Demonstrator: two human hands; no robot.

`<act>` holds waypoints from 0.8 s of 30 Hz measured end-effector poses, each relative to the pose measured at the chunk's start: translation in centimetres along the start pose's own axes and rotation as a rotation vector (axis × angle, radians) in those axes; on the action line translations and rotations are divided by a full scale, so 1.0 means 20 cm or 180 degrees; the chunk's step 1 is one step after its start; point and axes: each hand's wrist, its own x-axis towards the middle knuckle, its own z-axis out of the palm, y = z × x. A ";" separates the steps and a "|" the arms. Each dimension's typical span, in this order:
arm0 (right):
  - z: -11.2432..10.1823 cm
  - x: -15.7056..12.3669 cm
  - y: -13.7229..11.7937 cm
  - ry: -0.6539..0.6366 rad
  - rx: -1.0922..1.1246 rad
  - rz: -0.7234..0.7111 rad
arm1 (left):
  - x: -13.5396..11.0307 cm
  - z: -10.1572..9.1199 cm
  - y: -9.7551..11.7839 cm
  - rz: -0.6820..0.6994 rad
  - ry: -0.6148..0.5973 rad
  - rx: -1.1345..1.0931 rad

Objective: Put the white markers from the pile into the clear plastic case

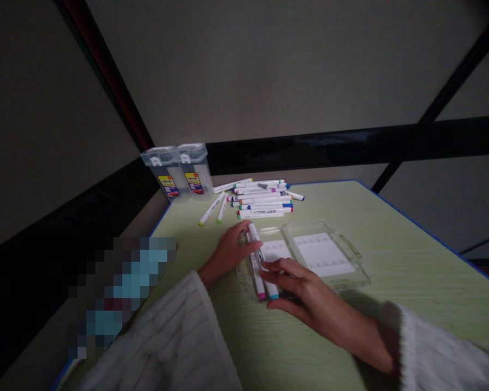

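The upper end of a blue-ended marker (271, 288) is held by the left hand (231, 247), with the thumb laid across the barrel and the fingers curled at its far end, so that the marker is pinched between them. The lower part of the same marker is touched by the right hand (307, 288), whose index and middle fingers are set close together along its side. The right thumb is spread away from them, just beside the blue end; whether it is in contact cannot be told.

A pink-ended marker (256, 270) is placed alongside, to the left of the blue-ended one, and both are seen at the left side of a clear case (362, 278). The case is laid open on the table (399, 239), and a white sheet (324, 254) is shown in its right half; another, partly covered by the hands, is shown in the left.

Behind the case, a pile of markers (264, 200) is spread, mostly crosswise. A yellow-ended marker (212, 209) and a green-ended marker (222, 209) are set slantwise at its left. Two lidded boxes (196, 172) are stood side by side at the far left corner
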 end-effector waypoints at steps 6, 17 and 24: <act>0.01 0.00 -0.01 0.0064 -0.0051 0.0041 | -0.01 0.00 0.02 -0.0053 0.0029 -0.0008; 0.01 0.00 -0.04 0.0068 -0.0760 0.0369 | -0.03 0.01 0.01 -0.0141 0.0178 -0.0070; -0.02 0.00 -0.01 0.0282 -0.0742 0.0497 | -0.05 0.00 0.02 -0.0295 0.0155 -0.0292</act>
